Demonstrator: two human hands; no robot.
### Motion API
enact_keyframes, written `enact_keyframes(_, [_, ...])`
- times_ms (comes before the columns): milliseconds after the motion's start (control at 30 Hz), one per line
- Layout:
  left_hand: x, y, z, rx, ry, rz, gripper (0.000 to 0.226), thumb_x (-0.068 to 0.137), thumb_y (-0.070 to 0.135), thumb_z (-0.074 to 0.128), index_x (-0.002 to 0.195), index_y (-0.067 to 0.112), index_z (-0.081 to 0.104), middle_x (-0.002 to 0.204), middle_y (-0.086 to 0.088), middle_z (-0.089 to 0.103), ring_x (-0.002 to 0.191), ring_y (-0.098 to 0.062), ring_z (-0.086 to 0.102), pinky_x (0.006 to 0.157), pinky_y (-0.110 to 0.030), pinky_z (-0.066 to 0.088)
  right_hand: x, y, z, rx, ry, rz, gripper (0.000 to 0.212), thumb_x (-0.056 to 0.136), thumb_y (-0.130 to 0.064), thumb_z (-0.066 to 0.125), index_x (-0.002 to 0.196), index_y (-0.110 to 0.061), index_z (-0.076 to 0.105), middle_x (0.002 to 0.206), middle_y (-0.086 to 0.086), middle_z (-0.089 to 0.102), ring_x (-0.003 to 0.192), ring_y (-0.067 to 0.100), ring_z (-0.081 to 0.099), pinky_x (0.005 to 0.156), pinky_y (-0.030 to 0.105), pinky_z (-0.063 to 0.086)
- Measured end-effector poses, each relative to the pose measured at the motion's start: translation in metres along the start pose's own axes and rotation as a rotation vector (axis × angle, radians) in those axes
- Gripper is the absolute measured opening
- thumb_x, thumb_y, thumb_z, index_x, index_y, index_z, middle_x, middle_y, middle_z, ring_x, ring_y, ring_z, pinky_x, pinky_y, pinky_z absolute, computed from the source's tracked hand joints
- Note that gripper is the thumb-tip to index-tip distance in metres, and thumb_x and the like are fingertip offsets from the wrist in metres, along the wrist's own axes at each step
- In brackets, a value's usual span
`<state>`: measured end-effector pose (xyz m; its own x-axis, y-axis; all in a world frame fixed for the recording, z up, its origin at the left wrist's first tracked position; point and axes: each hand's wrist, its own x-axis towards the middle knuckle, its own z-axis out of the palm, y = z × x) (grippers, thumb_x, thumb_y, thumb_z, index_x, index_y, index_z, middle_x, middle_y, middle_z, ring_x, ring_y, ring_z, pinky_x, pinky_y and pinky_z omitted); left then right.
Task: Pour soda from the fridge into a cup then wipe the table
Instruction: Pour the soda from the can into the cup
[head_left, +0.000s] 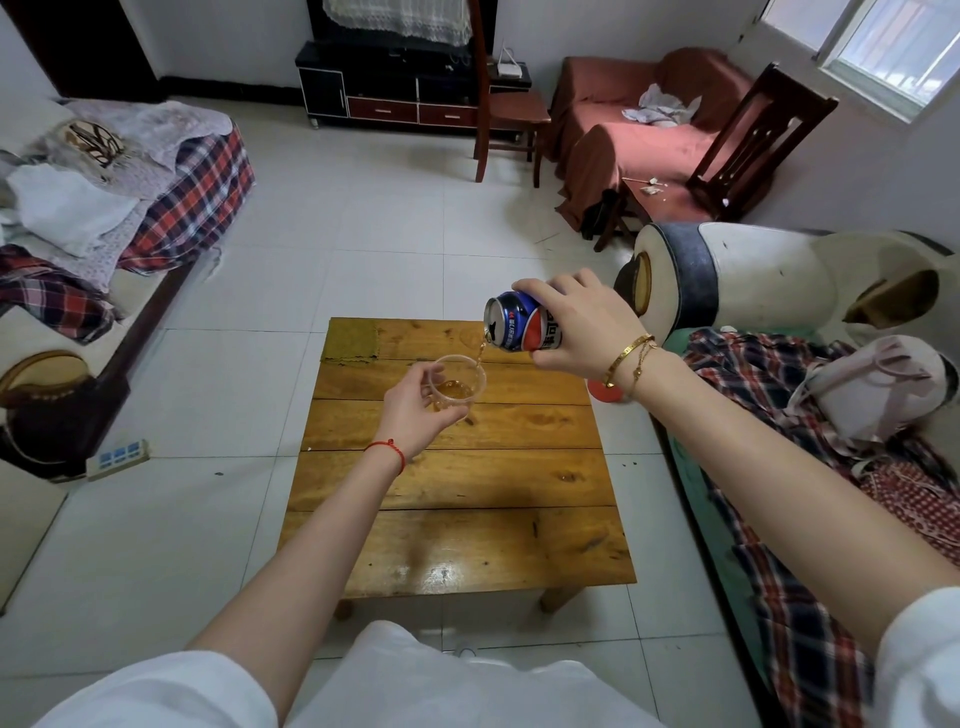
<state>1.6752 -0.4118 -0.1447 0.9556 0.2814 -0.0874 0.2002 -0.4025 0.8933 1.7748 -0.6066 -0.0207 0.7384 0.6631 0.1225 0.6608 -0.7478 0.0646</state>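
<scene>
My right hand (576, 327) grips a blue, red and white soda can (519, 322), tipped with its mouth to the left. A thin amber stream falls from the can into a clear plastic cup (460, 382). My left hand (415, 410) holds that cup from its left side, above the far half of the low wooden table (457, 483). A little amber soda lies in the cup's bottom. A greenish-yellow cloth (350, 340) lies flat on the table's far left corner.
A sofa with plaid covers and a pale bag (878, 389) runs along the right of the table. Another covered sofa (119, 208) stands at the left, with a power strip (119, 457) on the tiled floor. Wooden chairs (504, 114) and a TV cabinet stand at the back.
</scene>
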Motion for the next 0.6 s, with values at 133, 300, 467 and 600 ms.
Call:
enact_keyframes(133, [0.0012,0.0003,-0.0006,0.0,-0.003,0.003,0.071,0.075,0.02,0.084,0.136,0.012,0.049,0.137,-0.006,0.057,0.125,-0.021,0.055,0.106,-0.036,0.047,0.0008,0.0001,0.0,-0.007,0.004,-0.001,0.075,0.077,-0.047,0.065,0.143,-0.028,0.034,0.123,0.004,0.055,0.111,0.024,0.047,0.085,0.032,0.045])
enact_keyframes(300, [0.0033,0.0001,0.0008,0.001,-0.002,0.005,0.071,0.075,0.021,0.084,0.136,0.012,0.049,0.137,-0.006,0.057,0.125,-0.021,0.055,0.106,-0.034,0.047,0.0022,-0.0004,-0.0011,-0.006,0.001,0.002,0.075,0.077,-0.047,0.065,0.143,-0.028,0.034,0.123,0.004,0.055,0.11,0.024,0.046,0.085,0.032,0.046])
enact_keyframes(467, [0.0049,-0.0011,0.0009,0.012,-0.003,0.011,0.07,0.074,0.021,0.084,0.135,0.014,0.05,0.135,-0.006,0.058,0.123,-0.021,0.056,0.102,-0.031,0.046,0.0033,0.0001,-0.0018,-0.003,0.005,-0.002,0.074,0.077,-0.045,0.065,0.142,-0.028,0.035,0.121,0.004,0.056,0.108,0.024,0.046,0.083,0.03,0.042])
enact_keyframes(600, [0.0063,-0.0013,0.0003,0.019,-0.003,0.012,0.07,0.075,0.022,0.084,0.135,0.014,0.05,0.134,-0.005,0.059,0.123,-0.02,0.056,0.101,-0.029,0.046,0.004,0.0004,-0.0006,-0.004,0.008,-0.005,0.073,0.077,-0.045,0.065,0.142,-0.028,0.036,0.121,0.004,0.056,0.108,0.023,0.046,0.081,0.027,0.038])
